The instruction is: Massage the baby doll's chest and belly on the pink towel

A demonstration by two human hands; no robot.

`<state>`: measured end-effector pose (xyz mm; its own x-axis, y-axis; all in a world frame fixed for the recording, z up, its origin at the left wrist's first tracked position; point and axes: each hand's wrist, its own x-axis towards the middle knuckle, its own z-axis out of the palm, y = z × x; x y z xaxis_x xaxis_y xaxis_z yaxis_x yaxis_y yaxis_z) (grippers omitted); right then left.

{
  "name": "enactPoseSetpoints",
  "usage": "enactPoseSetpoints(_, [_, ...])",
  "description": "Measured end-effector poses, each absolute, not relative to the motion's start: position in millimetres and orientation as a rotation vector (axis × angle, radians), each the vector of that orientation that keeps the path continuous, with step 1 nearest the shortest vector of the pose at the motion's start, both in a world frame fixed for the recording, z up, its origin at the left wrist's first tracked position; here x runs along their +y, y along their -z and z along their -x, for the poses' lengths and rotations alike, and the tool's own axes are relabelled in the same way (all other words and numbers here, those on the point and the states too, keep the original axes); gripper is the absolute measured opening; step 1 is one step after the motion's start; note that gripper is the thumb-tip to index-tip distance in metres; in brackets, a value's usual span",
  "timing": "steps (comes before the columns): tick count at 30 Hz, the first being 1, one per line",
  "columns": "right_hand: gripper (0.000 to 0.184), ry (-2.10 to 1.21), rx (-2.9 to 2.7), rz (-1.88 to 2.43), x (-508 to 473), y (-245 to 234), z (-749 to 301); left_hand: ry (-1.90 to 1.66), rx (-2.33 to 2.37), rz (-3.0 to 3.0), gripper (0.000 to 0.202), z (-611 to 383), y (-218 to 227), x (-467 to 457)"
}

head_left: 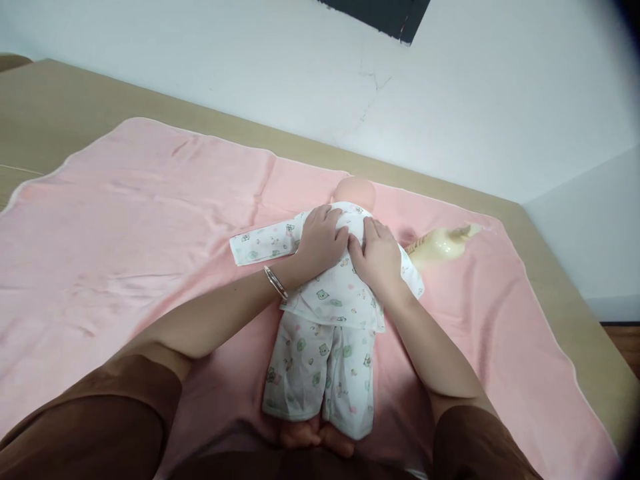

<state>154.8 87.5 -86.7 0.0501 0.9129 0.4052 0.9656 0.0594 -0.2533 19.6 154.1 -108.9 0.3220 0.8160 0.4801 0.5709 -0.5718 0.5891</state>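
A baby doll (pixel 354 192) lies face down or with its face hidden on a pink blanket, its head away from me and its bare feet (pixel 300 433) near my body. It wears a white printed shirt (pixel 333 303) and matching trousers (pixel 300 367). Flat on the left of the shirt's upper part rests my left hand (pixel 323 240), fingers spread, a bangle (pixel 276 283) on its wrist. My right hand (pixel 379 257) lies on the right side of the shirt, fingers stretched out. One sleeve (pixel 263 241) reaches out to the left.
The pink blanket (pixel 150 200) covers most of the wooden table (pixel 80 93). Right of the doll lies a cream-coloured bottle-like object (pixel 445 243). A white wall (pixel 250 67) with a dark panel (pixel 385 17) stands behind the table's far edge.
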Motion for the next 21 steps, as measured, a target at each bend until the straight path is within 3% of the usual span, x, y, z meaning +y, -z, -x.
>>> enactPoseSetpoints(8, [0.039, 0.161, -1.781, 1.881, 90, 83, -160, -1.015, 1.242, -2.477, 0.045, -19, 104, 137])
enactPoseSetpoints(15, [0.048, 0.044, -1.909, 1.788, 99, 90, -170, -0.962, 1.272, -2.403, 0.049, -21, 106, 146])
enactPoseSetpoints(21, [0.053, 0.042, -1.977, 1.846, 100, 89, -172, -1.081, 1.176, -2.457, 0.04, -19, 107, 149])
